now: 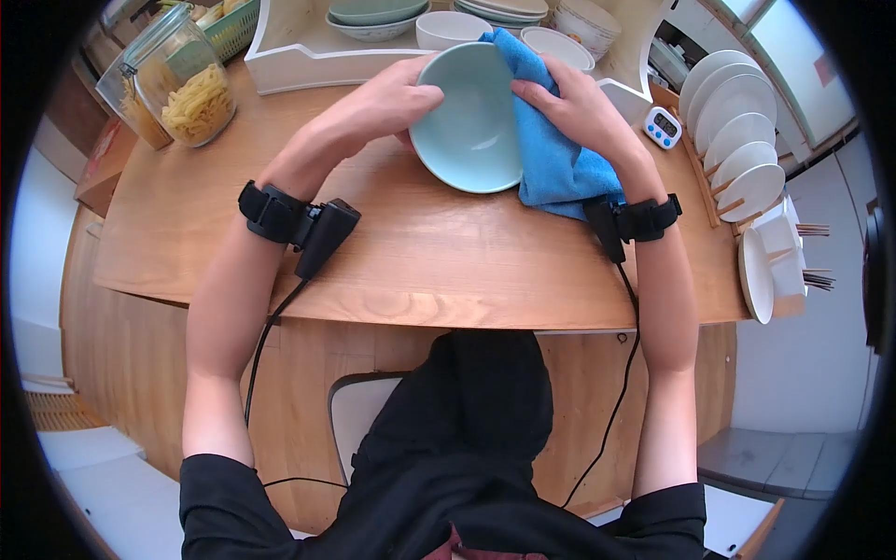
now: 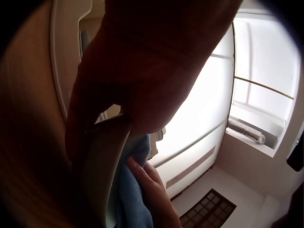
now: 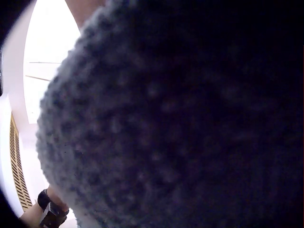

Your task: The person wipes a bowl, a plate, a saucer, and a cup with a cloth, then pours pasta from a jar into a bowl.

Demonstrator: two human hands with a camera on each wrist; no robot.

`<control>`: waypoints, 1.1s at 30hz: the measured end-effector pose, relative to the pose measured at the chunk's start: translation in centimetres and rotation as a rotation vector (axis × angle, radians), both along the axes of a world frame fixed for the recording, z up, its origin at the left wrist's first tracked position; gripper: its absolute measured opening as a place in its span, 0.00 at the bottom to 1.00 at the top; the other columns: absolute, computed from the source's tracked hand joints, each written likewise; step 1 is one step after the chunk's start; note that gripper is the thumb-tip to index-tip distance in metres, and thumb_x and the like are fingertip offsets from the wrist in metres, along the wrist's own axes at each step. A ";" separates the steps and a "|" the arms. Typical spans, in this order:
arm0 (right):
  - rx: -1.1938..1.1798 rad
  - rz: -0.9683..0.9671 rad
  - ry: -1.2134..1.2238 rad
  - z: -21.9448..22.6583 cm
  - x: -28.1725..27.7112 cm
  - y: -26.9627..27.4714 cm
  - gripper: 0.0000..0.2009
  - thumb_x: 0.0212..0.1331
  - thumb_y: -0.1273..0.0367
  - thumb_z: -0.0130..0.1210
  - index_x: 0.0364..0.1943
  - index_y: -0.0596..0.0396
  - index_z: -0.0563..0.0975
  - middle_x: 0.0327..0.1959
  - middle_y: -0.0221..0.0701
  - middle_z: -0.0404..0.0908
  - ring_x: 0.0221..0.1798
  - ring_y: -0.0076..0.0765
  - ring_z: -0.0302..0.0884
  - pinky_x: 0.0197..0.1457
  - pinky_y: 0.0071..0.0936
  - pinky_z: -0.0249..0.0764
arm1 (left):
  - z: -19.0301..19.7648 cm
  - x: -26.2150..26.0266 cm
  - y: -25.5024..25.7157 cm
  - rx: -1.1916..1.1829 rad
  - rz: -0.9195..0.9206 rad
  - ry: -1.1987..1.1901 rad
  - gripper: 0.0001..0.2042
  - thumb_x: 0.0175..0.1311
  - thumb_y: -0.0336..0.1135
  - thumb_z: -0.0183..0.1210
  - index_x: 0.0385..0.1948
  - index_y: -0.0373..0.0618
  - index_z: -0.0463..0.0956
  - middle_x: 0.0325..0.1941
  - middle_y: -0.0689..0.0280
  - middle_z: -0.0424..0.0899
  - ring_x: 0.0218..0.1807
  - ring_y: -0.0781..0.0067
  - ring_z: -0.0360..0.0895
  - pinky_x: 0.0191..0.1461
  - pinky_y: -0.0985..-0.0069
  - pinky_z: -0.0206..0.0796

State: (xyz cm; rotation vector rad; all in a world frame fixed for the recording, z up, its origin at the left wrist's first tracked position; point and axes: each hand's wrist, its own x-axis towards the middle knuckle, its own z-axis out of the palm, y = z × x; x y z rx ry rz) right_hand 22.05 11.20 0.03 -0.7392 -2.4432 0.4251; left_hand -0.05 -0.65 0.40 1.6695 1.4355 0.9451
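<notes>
A pale blue-green bowl (image 1: 471,121) is held tilted above the wooden table, its inside facing the head camera. My left hand (image 1: 397,98) grips its left rim, thumb over the edge and fingers behind. On the opposite side my right hand (image 1: 583,107) pinches the rim through a blue cloth (image 1: 551,149), which hangs down toward the wrist. In the left wrist view the left hand (image 2: 137,71) is dark over the bowl's edge, with the cloth (image 2: 133,199) beyond. Close-up cloth (image 3: 156,118) fills most of the right wrist view and hides the right fingers.
A white shelf tray (image 1: 308,70) with stacked bowls and plates stands at the back. At left are glass jars of pasta (image 1: 196,107). Along the right edge, plates stand in a wooden rack (image 1: 705,177), near a small timer (image 1: 662,128). The table's front edge (image 1: 448,322) is near my lap.
</notes>
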 end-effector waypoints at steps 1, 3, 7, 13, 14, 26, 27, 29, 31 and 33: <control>0.005 0.004 -0.025 -0.3 0.1 0.4 0.20 0.63 0.56 0.54 0.47 0.60 0.75 0.41 0.47 0.81 0.45 0.50 0.78 0.50 0.38 0.72 | 0.0 0.0 -0.1 0.009 0.010 -0.009 0.28 0.58 0.32 0.44 0.65 0.44 0.62 0.45 0.61 0.77 0.42 0.73 0.77 0.39 0.73 0.75; -0.050 0.016 -0.020 -0.8 0.3 1.1 0.21 0.63 0.55 0.54 0.48 0.60 0.75 0.41 0.47 0.81 0.45 0.46 0.79 0.50 0.37 0.72 | -0.2 0.1 -0.1 0.012 0.030 -0.016 0.28 0.58 0.32 0.44 0.65 0.44 0.62 0.46 0.61 0.78 0.42 0.72 0.77 0.40 0.72 0.75; -0.299 0.025 -0.010 -0.6 0.5 0.9 0.26 0.64 0.52 0.54 0.53 0.62 0.75 0.44 0.42 0.82 0.45 0.35 0.78 0.50 0.30 0.73 | -0.2 -0.5 0.3 0.049 0.083 -0.015 0.27 0.58 0.34 0.45 0.64 0.43 0.63 0.47 0.60 0.77 0.44 0.71 0.78 0.40 0.71 0.76; -0.645 0.011 0.163 0.1 0.2 -0.3 0.26 0.66 0.51 0.53 0.54 0.62 0.75 0.46 0.31 0.80 0.46 0.19 0.76 0.49 0.18 0.73 | 0.2 -0.5 0.1 0.160 0.178 -0.106 0.25 0.59 0.35 0.45 0.62 0.42 0.64 0.47 0.60 0.77 0.44 0.71 0.77 0.41 0.71 0.75; -0.645 0.011 0.163 -0.1 0.1 -0.1 0.26 0.66 0.51 0.53 0.54 0.62 0.75 0.46 0.31 0.80 0.46 0.19 0.76 0.49 0.18 0.73 | 0.1 -0.7 0.3 0.160 0.178 -0.106 0.25 0.59 0.35 0.45 0.62 0.42 0.64 0.47 0.60 0.77 0.44 0.71 0.77 0.41 0.71 0.75; -0.681 0.197 0.407 -1.1 -0.9 -0.4 0.30 0.64 0.46 0.52 0.54 0.60 0.75 0.45 0.31 0.79 0.47 0.24 0.76 0.52 0.21 0.73 | -0.5 -1.0 1.1 0.346 0.368 -0.308 0.24 0.64 0.38 0.48 0.61 0.39 0.62 0.48 0.61 0.75 0.45 0.73 0.76 0.47 0.73 0.73; -0.627 0.172 0.401 -0.9 -0.9 -0.7 0.27 0.66 0.49 0.51 0.54 0.61 0.75 0.43 0.31 0.80 0.43 0.23 0.78 0.48 0.20 0.75 | -0.5 -1.0 1.2 0.342 0.362 -0.307 0.24 0.64 0.38 0.48 0.61 0.39 0.62 0.47 0.61 0.75 0.44 0.74 0.76 0.48 0.72 0.72; -0.572 0.146 0.393 -0.6 -0.8 -0.8 0.25 0.67 0.52 0.51 0.53 0.61 0.74 0.41 0.31 0.81 0.39 0.21 0.79 0.44 0.19 0.77 | -0.7 -1.4 1.3 0.340 0.355 -0.307 0.23 0.64 0.38 0.48 0.60 0.39 0.63 0.47 0.61 0.75 0.44 0.74 0.75 0.48 0.72 0.72; -0.473 0.081 0.373 -0.3 -0.6 -0.5 0.23 0.66 0.53 0.53 0.50 0.61 0.76 0.39 0.29 0.81 0.39 0.20 0.78 0.43 0.18 0.76 | -0.9 -2.0 1.5 0.274 0.332 -0.238 0.23 0.63 0.37 0.48 0.59 0.40 0.64 0.45 0.62 0.76 0.44 0.74 0.74 0.49 0.72 0.69; -0.358 0.056 0.385 -0.2 -0.6 -0.2 0.21 0.65 0.54 0.54 0.46 0.61 0.78 0.35 0.30 0.81 0.36 0.22 0.78 0.41 0.22 0.75 | -1.0 -2.2 1.5 0.252 0.337 -0.194 0.23 0.62 0.37 0.48 0.60 0.41 0.65 0.44 0.63 0.76 0.44 0.75 0.73 0.49 0.72 0.68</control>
